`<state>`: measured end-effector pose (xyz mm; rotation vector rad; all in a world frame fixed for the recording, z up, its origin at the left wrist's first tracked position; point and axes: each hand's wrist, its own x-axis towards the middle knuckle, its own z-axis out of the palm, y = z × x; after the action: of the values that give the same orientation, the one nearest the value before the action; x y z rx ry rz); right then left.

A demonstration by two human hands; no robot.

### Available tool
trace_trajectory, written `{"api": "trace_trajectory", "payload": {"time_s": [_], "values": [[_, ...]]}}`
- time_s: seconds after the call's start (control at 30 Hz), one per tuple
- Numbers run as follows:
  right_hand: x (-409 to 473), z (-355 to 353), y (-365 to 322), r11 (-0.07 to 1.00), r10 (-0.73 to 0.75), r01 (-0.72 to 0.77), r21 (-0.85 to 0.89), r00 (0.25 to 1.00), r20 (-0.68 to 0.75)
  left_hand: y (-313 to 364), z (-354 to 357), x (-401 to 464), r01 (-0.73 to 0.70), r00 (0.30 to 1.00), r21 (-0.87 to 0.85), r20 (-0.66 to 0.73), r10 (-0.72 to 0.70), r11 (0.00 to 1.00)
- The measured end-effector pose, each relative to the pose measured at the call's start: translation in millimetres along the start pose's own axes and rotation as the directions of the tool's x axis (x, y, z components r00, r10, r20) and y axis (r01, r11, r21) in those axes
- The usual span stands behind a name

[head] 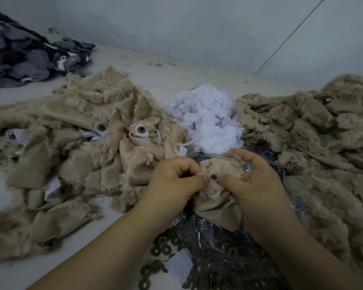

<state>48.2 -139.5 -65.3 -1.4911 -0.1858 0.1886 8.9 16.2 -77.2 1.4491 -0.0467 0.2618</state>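
Hands: two, left hand (pixel 176 178) and right hand (pixel 258 185)
Piece of beige plush fabric (pixel 216 208): one, in both hands
Small dark round stud (pixel 213 176): one
Heaps of beige plush fabric: two, left heap (pixel 71 155) and right heap (pixel 323 143), by the left and right edges of the white tabletop (pixel 176 76)
Grey-green plastic toy eyes: two plainly seen, first eye (pixel 101 126) and second eye (pixel 141 129); a possible third is blurred
Heap of white paper scraps (pixel 205 120): one
Heap of dark grey fabric pieces (pixel 25 57): one, far left corner
Clear plastic bag (pixel 218 248): one
Brown ring-shaped washers (pixel 161 240): too many to count, near edge

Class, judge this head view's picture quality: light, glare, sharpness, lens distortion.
Head view: dim, flat, bluish light, soft shadows; glare on the plastic bag below the fabric piece that the left hand and right hand pinch; washers at the bottom edge look blurred; wide-angle stretch enlarges the forearms.
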Motion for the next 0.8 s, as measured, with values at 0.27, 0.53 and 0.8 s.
{"api": "trace_trajectory", "payload": {"time_s": [0.27,0.53,0.8], "values": [[-12.6,7.7,-3.9,0.922,-0.253,0.255,-0.291,0.966,0.047,-0.9,-0.6,1.1,0.070,0.994,-0.052,-0.083,-0.075,0.996],[-15.7,6.6,-2.0,0.829,-0.387,0.390,-0.401,0.918,0.091,-0.7,-2.5,4.6,0.113,0.972,-0.363,-0.154,-0.179,0.925],[-14.5,8.4,6.0,0.711,-0.542,0.517,-0.476,0.835,0.099,4.3,-0.9,2.5,0.111,0.975,-0.447,-0.122,-0.184,0.887]]}}
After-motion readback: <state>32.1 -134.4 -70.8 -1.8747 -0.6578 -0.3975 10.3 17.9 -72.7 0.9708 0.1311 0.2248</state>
